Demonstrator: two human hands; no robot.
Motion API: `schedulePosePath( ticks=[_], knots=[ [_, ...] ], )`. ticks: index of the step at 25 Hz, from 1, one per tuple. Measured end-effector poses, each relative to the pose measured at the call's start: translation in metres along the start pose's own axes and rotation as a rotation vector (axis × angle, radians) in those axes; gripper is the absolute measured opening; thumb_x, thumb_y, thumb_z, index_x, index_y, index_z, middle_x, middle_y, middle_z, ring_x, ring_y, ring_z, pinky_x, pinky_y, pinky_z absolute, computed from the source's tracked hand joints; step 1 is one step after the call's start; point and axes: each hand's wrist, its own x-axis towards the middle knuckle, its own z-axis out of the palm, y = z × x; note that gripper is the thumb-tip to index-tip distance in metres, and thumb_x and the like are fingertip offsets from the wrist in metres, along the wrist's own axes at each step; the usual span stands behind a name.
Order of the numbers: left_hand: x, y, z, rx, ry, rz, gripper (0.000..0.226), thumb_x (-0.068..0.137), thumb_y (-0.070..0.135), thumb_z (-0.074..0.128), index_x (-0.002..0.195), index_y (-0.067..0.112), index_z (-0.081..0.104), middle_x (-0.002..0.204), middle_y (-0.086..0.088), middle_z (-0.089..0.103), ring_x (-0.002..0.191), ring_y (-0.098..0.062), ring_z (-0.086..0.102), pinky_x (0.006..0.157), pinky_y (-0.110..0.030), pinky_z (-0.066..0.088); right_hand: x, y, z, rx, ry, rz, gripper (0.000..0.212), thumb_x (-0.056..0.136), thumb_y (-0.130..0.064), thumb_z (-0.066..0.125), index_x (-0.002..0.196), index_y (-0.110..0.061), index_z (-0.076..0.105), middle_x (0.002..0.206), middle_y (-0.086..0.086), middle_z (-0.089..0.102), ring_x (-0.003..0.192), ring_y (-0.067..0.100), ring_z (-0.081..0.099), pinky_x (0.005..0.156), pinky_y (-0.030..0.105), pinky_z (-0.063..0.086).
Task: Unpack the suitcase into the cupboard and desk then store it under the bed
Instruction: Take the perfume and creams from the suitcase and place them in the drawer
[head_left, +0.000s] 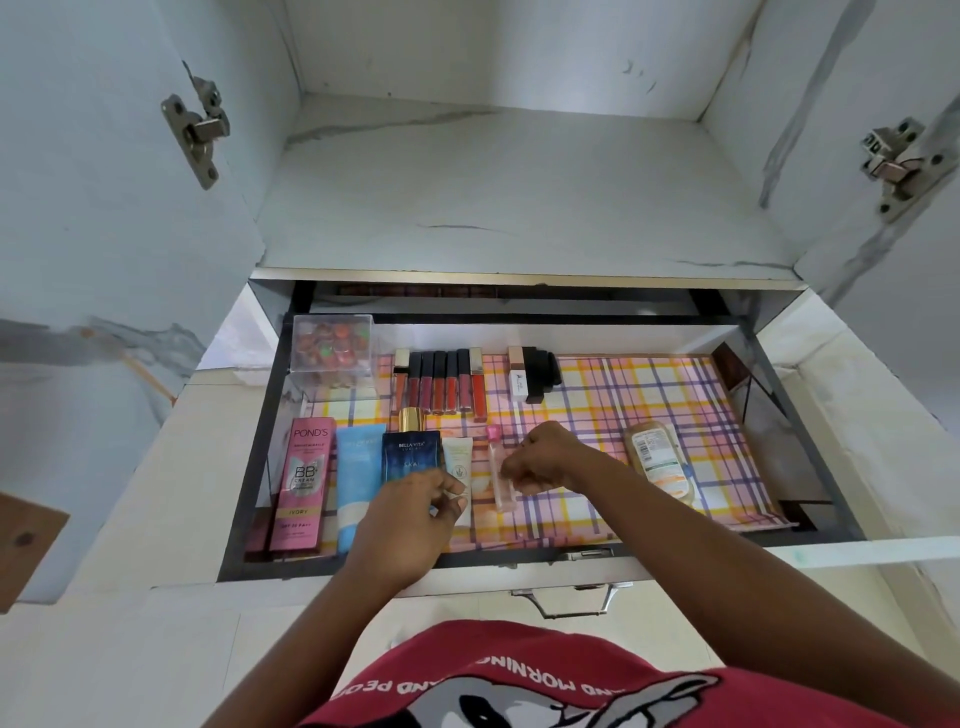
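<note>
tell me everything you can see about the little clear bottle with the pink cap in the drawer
The little clear bottle is a slim vial, glass or clear plastic by its look, with a small pink cap at its far end. It lies flat on the checked liner of the open drawer, lengthwise front to back, just right of the white tube. The right hand is at its near part, fingers curled, seemingly pinching it. Its contents cannot be made out.

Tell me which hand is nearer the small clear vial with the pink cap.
Right. The right hand sits just beside the clear vial, fingers curled at its right side. The left hand is lower left, by the white tube.
</note>
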Motion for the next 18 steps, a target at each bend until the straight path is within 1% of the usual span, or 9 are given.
schedulePosePath(
  ticks=[1, 3, 5, 8, 11, 12, 14, 16, 18],
  knots=[
    [0.0, 0.0, 0.0, 0.0, -0.001, 0.0, 0.02, 0.092, 0.022, 0.056, 0.11, 0.018, 0.063, 0.101, 0.006, 0.065, 0.09, -0.008, 0.06, 0.08, -0.023, 0.05, -0.001, 0.0, -0.003, 0.012, -0.021, -0.01, 0.014, 0.077, 0.002, 0.071, 0.08, -0.001, 0.057, 0.08, 0.019, 0.066, 0.06, 0.022, 0.063, 0.07, 0.036, 0.058],
    [0.0, 0.0, 0.0, -0.004, -0.004, -0.002, 0.02, 0.093, 0.022, 0.056, 0.111, 0.018, 0.063, 0.098, 0.007, 0.064, 0.089, -0.008, 0.059, 0.08, -0.024, 0.051, -0.002, 0.003, -0.009, -0.014, -0.049, -0.082, 0.028, 0.08, 0.008, 0.065, 0.096, -0.007, 0.049, 0.081, 0.017, 0.063, 0.059, 0.022, 0.063, 0.061, 0.032, 0.057],
    [0.0, 0.0, 0.0, -0.006, -0.008, -0.001, 0.02, 0.093, 0.022, 0.056, 0.111, 0.018, 0.063, 0.098, 0.008, 0.063, 0.089, -0.008, 0.059, 0.08, -0.024, 0.051, -0.005, 0.007, -0.013, -0.209, -0.058, -0.257, 0.036, 0.082, 0.01, 0.059, 0.107, -0.013, 0.046, 0.09, 0.019, 0.062, 0.068, 0.024, 0.063, 0.056, 0.029, 0.055],
    [0.0, 0.001, 0.0, 0.001, -0.014, -0.003, 0.021, 0.093, 0.023, 0.056, 0.112, 0.018, 0.063, 0.098, 0.008, 0.062, 0.088, -0.007, 0.058, 0.078, -0.022, 0.049, -0.009, 0.01, -0.01, -0.513, -0.076, -0.44, 0.037, 0.089, 0.007, 0.049, 0.119, -0.015, 0.052, 0.1, 0.015, 0.06, 0.08, 0.025, 0.059, 0.057, 0.026, 0.049],
    [0.0, 0.001, 0.0, 0.003, -0.014, -0.009, 0.021, 0.093, 0.023, 0.056, 0.111, 0.018, 0.063, 0.104, 0.004, 0.066, 0.088, -0.008, 0.059, 0.078, -0.022, 0.049, -0.009, 0.007, -0.007, -0.633, -0.013, -0.526, 0.025, 0.089, -0.008, 0.055, 0.114, -0.009, 0.06, 0.105, 0.011, 0.065, 0.081, 0.017, 0.052, 0.067, 0.025, 0.04],
    [0.0, 0.001, 0.0, 0.003, -0.013, -0.01, 0.021, 0.093, 0.023, 0.056, 0.111, 0.018, 0.063, 0.105, 0.004, 0.066, 0.088, -0.008, 0.059, 0.077, -0.021, 0.049, -0.008, 0.007, -0.006, -0.628, 0.002, -0.52, 0.024, 0.087, -0.016, 0.061, 0.109, -0.009, 0.061, 0.105, 0.01, 0.066, 0.082, 0.015, 0.051, 0.07, 0.024, 0.039],
    [0.0, 0.0, 0.0, 0.005, -0.011, -0.009, 0.02, 0.093, 0.022, 0.056, 0.111, 0.017, 0.063, 0.105, 0.003, 0.066, 0.087, -0.008, 0.059, 0.077, -0.021, 0.049, -0.005, 0.008, -0.003, -0.554, 0.029, -0.462, 0.027, 0.079, -0.027, 0.073, 0.097, -0.014, 0.06, 0.103, 0.007, 0.065, 0.081, 0.015, 0.053, 0.068, 0.024, 0.04],
    [0.0, 0.001, 0.0, 0.005, -0.011, -0.009, 0.02, 0.092, 0.022, 0.056, 0.111, 0.016, 0.063, 0.104, 0.002, 0.067, 0.087, -0.008, 0.06, 0.078, -0.022, 0.05, -0.001, 0.008, 0.0, -0.444, 0.071, -0.394, 0.03, 0.072, -0.025, 0.08, 0.084, -0.017, 0.054, 0.102, 0.006, 0.064, 0.08, 0.016, 0.055, 0.059, 0.021, 0.041],
    [-0.001, 0.001, 0.0, 0.002, -0.005, -0.012, 0.021, 0.092, 0.021, 0.056, 0.112, 0.016, 0.063, 0.105, 0.002, 0.067, 0.087, -0.009, 0.06, 0.077, -0.02, 0.049, 0.0, 0.006, 0.003, -0.291, 0.085, -0.295, 0.033, 0.068, -0.016, 0.083, 0.081, -0.014, 0.053, 0.095, 0.007, 0.063, 0.077, 0.017, 0.059, 0.056, 0.02, 0.048]
  ],
)
